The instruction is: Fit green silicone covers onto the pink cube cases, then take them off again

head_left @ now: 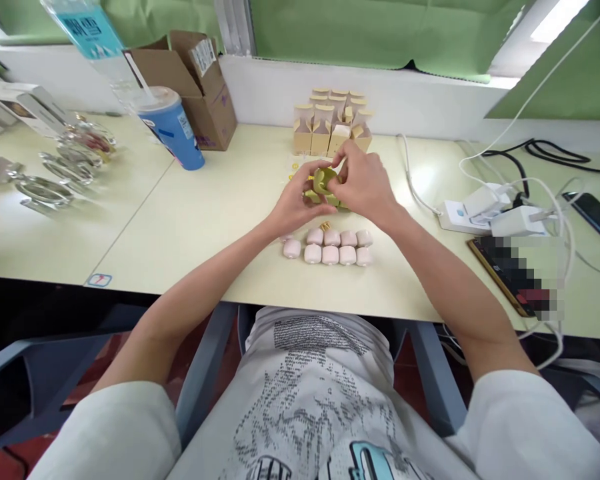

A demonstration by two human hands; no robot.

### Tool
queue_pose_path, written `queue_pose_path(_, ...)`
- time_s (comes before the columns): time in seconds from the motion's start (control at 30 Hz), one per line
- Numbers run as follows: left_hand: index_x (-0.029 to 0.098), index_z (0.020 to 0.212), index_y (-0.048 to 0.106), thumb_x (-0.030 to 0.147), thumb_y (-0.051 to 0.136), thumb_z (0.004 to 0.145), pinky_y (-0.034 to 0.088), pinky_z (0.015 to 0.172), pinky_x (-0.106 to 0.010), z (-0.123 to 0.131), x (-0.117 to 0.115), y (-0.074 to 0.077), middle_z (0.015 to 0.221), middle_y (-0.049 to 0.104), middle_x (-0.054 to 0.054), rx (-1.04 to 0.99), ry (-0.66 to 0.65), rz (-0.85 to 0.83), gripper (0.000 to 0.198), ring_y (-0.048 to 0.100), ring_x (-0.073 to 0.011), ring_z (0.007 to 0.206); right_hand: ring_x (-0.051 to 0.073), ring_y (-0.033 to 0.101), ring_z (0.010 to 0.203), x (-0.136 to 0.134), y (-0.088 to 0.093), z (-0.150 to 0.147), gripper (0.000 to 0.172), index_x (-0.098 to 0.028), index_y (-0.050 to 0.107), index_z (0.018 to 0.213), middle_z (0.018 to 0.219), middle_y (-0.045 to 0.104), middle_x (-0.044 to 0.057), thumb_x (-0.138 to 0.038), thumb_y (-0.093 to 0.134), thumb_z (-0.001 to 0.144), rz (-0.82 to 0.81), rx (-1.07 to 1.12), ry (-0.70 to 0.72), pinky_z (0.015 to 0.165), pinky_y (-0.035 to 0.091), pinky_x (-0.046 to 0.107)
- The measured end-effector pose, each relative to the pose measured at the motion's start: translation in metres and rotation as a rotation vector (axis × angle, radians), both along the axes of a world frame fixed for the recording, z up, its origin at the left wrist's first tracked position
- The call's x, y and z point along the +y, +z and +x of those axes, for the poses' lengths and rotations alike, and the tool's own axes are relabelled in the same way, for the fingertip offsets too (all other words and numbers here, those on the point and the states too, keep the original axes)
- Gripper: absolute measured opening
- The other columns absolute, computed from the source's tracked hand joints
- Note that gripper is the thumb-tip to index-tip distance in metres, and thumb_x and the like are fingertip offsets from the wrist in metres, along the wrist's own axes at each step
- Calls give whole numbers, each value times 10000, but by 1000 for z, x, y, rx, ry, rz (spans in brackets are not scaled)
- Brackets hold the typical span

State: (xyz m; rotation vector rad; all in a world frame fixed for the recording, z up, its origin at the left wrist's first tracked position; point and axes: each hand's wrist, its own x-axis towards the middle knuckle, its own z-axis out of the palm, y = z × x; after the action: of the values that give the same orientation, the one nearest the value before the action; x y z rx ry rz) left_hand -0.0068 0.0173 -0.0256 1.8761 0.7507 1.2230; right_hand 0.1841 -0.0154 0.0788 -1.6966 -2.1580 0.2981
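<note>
Over the table, my left hand [300,197] holds a small olive-green hollow round piece [324,179], its fingers curled around the side. My right hand [363,183] is closed in a pinch at the rim of that piece; what sits between its fingertips is hidden. More green pieces [341,201] lie just below the hands, partly covered. Nearer to me, several pale pink rounded pieces [331,255] stand in two rows. Small gold-coloured parts [325,227] lie behind these rows, and little yellow parts [294,168] are beyond my left hand.
Behind my hands stand several small open cardboard boxes [321,133]. To the left are a blue cup [173,130], a brown carton [215,107] and clear glass-like ornaments [45,187]. On the right lie a power strip [457,217], cables, a dark phone [595,215] and another partly blurred device [500,267].
</note>
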Motion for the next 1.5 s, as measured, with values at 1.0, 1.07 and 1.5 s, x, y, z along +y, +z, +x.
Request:
queue_pose_path(1.0,294,1333,628,665,941,880,542,662,-271,-18,22,-5,1357,735,-109,59,277,40,665,776,-216,1014,236,742,921,19,-37,9,233,-202,809,1075,1049,849,86,-66,641,986,-284,-295,460,766,475,335)
queue_pose_path(1.07,289,1353,635,616,935,891,541,664,-266,-17,22,-5,1374,738,-113,53,280,37,641,773,-217,1026,238,747,922,20,-37,9,278,-202,839,1078,1012,852,80,-51,632,972,-270,-294,456,785,488,335)
queue_pose_path(1.5,262,1343,635,632,910,882,548,655,-255,-14,18,-3,1324,744,-111,26,283,39,652,748,-193,970,230,767,931,27,-11,29,298,-209,905,1145,1070,891,46,-128,660,998,-252,-145,435,866,553,357)
